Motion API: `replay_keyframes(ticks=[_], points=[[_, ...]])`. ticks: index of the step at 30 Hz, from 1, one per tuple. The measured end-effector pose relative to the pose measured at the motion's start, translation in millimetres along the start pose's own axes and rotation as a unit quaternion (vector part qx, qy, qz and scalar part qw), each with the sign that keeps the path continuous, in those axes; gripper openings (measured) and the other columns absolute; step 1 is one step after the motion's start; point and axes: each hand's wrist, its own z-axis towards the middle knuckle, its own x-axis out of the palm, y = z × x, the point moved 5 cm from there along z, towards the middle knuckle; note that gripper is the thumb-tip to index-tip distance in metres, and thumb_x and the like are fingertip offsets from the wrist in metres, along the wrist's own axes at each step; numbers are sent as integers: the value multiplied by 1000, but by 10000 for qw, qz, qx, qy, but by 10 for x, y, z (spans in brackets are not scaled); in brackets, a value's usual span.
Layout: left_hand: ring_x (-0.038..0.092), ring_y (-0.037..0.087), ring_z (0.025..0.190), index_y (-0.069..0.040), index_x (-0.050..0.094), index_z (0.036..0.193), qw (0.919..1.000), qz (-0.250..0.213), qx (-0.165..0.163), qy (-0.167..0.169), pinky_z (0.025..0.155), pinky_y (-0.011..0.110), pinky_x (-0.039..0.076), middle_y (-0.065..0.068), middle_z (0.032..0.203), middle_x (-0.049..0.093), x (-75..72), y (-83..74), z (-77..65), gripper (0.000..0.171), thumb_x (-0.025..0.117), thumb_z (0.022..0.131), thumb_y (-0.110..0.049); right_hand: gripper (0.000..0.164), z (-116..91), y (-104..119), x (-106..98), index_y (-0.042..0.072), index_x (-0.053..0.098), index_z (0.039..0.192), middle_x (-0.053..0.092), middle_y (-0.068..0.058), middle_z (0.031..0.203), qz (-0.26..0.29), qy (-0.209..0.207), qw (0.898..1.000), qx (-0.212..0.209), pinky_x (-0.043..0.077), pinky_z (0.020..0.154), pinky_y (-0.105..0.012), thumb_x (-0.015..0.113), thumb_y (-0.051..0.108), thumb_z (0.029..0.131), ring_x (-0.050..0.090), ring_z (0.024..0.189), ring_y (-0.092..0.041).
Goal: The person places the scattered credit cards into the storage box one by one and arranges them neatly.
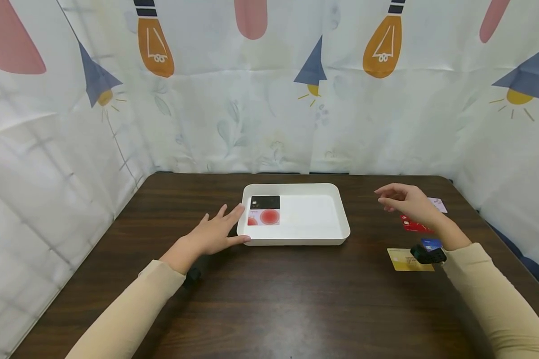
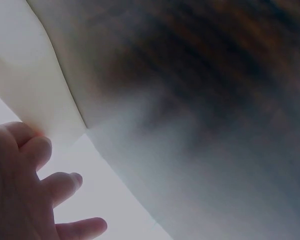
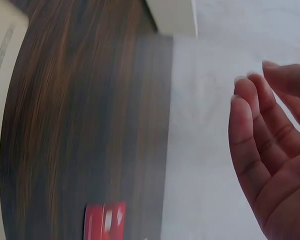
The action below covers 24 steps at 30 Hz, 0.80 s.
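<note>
A white tray [image 1: 314, 214] lies at the middle of the table; a black card [image 1: 269, 200] marked VIP and a pink card [image 1: 269, 218] with red circles are side by side at its left end. My left hand [image 1: 213, 234], fingers spread, touches the tray's left edge; the left wrist view shows its fingers [image 2: 62, 187] against the pale tray wall [image 2: 45, 90]. Raised right of the tray, my right hand [image 1: 406, 203] has loosely bent fingers with nothing between them. Near it are a red card [image 1: 414, 225], a lilac card [image 1: 439, 205], a blue card [image 1: 430, 243] and a gold card [image 1: 402, 262], some partly hidden.
The dark wooden table [image 1: 292, 294] carries everything. A white curtain [image 1: 269, 119] printed with lamps and bulbs hangs behind it and along both sides. A dark wrist device [image 1: 427, 254] sits below the right hand, overlapping the gold card from this angle.
</note>
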Motion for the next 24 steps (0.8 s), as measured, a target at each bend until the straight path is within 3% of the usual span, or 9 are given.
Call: replay_keyframes(ticks=[5,13,20,24], points=[[11,42,154,-13,14,166,10000,-40,-27,31,114,75,11,12,168,22,5,14,10,101,57,94,-69,31,-108,-159,-113,-3,64,128,68,-24,108,-90,50,9999,99,59,75,-29,64,17,104,69,86,-28],[11,42,155,-13,13,166,9999,-62,-87,19,114,74,10,12,168,22,7,13,18,101,56,94,-70,41,-267,-472,-276,-7,60,133,63,-27,121,13,140,9969,773,59,75,-30,63,23,105,67,88,-22],[11,42,154,-13,14,166,10000,3,-94,-3,114,75,11,12,168,22,-1,12,7,101,57,95,-69,40,-393,-773,-384,-12,58,129,61,-29,119,-205,215,9932,1122,57,68,-31,61,20,105,60,83,-19],[11,42,154,-13,13,166,10000,-23,-80,7,114,75,11,12,168,22,1,6,7,101,57,95,-69,40,-467,-919,-428,-13,57,130,65,-22,112,-222,341,9908,1293,56,69,-29,60,19,105,60,79,-20]])
